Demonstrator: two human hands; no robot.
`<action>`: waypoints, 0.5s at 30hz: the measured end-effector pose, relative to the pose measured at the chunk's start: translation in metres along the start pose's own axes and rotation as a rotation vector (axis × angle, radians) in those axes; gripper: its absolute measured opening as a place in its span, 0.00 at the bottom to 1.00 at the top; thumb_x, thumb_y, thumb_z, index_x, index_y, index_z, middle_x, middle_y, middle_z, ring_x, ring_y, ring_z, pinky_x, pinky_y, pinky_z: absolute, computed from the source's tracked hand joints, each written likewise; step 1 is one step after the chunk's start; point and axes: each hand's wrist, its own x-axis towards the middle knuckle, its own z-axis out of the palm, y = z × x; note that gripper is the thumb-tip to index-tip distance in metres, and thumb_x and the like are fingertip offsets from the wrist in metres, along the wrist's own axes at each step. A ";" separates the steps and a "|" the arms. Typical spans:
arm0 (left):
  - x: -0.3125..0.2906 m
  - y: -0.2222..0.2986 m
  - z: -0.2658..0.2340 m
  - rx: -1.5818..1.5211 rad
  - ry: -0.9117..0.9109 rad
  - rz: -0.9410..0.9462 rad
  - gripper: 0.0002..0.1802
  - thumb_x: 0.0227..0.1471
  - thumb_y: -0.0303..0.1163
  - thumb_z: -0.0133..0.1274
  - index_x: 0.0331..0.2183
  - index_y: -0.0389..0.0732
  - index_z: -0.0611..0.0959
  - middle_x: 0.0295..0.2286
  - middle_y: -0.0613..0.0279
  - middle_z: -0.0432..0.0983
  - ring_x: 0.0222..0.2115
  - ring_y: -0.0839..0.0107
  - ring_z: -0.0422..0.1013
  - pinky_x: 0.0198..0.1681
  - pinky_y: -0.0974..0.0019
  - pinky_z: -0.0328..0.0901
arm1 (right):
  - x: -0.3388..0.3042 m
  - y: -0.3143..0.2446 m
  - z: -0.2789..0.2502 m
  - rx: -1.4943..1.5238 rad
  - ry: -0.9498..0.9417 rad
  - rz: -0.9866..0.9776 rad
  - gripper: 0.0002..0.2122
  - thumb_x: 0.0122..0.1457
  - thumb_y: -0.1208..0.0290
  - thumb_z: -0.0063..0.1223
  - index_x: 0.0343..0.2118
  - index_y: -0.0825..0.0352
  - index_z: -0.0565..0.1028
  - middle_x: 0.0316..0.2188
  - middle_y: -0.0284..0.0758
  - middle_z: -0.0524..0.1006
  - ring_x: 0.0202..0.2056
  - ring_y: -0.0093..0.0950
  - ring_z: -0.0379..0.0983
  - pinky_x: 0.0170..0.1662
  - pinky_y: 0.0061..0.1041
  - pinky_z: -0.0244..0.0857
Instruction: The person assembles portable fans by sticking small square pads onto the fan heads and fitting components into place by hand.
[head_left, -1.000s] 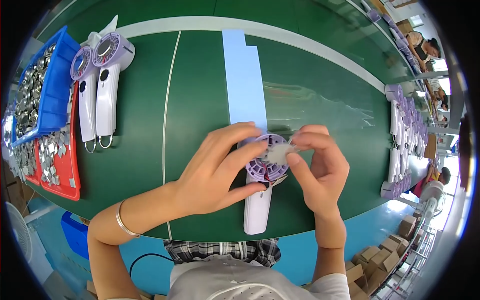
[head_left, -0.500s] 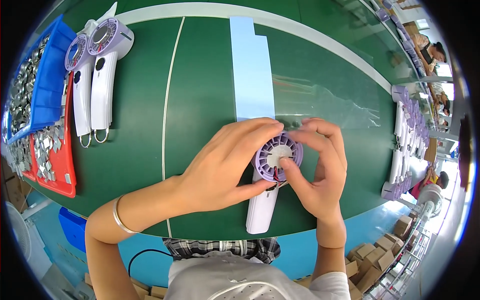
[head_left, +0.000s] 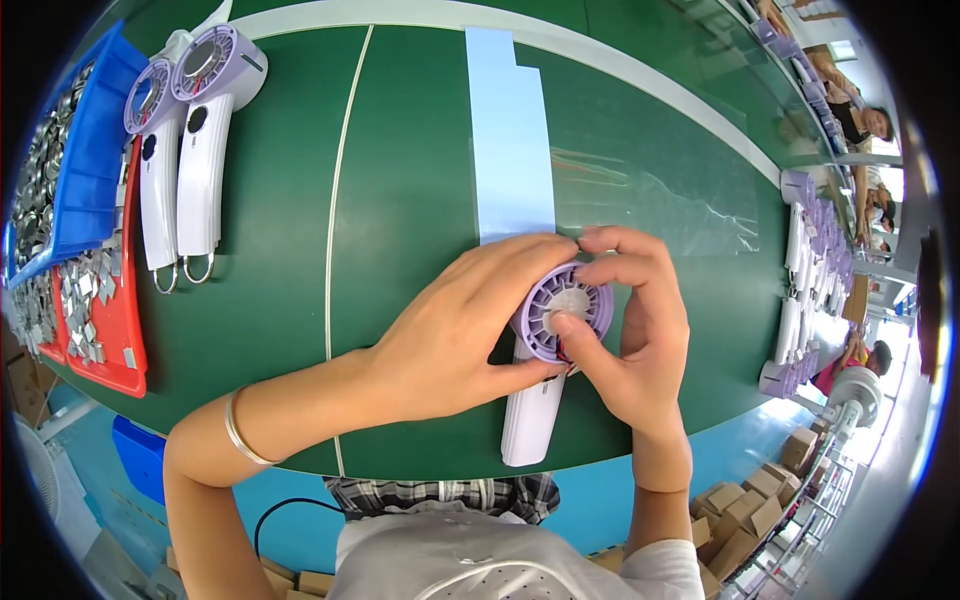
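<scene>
Fan (head_left: 535, 405): over the counter (head_left: 430, 150), between both hands.
Disc (head_left: 570, 298): silvery, at the centre of the fan's purple head (head_left: 540, 328).
Left hand (head_left: 455, 330): clamped around the head.
Right hand (head_left: 640, 345): thumb on the disc, fingers curved apart from it.
Blue strip (head_left: 510, 140): just beyond the hands.
Bin (head_left: 105, 185): blue, far left.

Bright, fairly even indoor light on the green counter (head_left: 270, 250); shadows faint, soft-edged. Strongest light at far right, where patches burn out to white. Clear plastic sheet (head_left: 680, 200) carries thin white glare streaks; metal discs (head_left: 40, 190) glint at left; blue strip (head_left: 510, 140) shows a pale sheen toward its near end. Fan head (head_left: 572, 298) and fingers (head_left: 635, 240) readable, no strong motion blur. Fisheye bend marked: counter's far edge bows, cartons (head_left: 740, 515) lean at lower right. Corners black, bluish fringe along right rim. Background people (head_left: 852, 118) small, soft in detail.
</scene>
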 end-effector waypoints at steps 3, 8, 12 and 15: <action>-0.001 -0.001 0.000 -0.022 0.000 -0.007 0.45 0.39 0.29 0.72 0.58 0.35 0.69 0.55 0.49 0.69 0.55 0.51 0.69 0.56 0.56 0.66 | 0.002 0.002 -0.003 0.000 -0.045 -0.007 0.15 0.46 0.82 0.67 0.38 0.68 0.78 0.48 0.42 0.73 0.48 0.35 0.74 0.47 0.30 0.71; -0.001 0.000 0.001 -0.022 -0.002 -0.012 0.46 0.39 0.29 0.72 0.58 0.35 0.69 0.56 0.48 0.68 0.55 0.51 0.69 0.57 0.56 0.67 | 0.004 -0.005 -0.006 -0.079 -0.045 0.000 0.14 0.45 0.81 0.68 0.36 0.68 0.79 0.49 0.43 0.73 0.49 0.36 0.74 0.48 0.31 0.71; -0.002 -0.001 0.001 -0.034 -0.001 -0.011 0.46 0.39 0.29 0.72 0.59 0.36 0.68 0.55 0.47 0.69 0.55 0.51 0.69 0.56 0.56 0.67 | 0.003 -0.004 -0.006 -0.072 -0.055 0.011 0.13 0.45 0.81 0.68 0.36 0.68 0.79 0.49 0.42 0.74 0.49 0.36 0.74 0.48 0.31 0.71; -0.003 -0.002 0.001 -0.028 0.004 -0.002 0.46 0.39 0.29 0.72 0.59 0.35 0.68 0.55 0.47 0.69 0.54 0.51 0.70 0.56 0.56 0.67 | 0.002 -0.001 -0.004 -0.021 -0.055 -0.019 0.13 0.45 0.81 0.68 0.36 0.68 0.79 0.48 0.42 0.74 0.49 0.37 0.74 0.48 0.32 0.71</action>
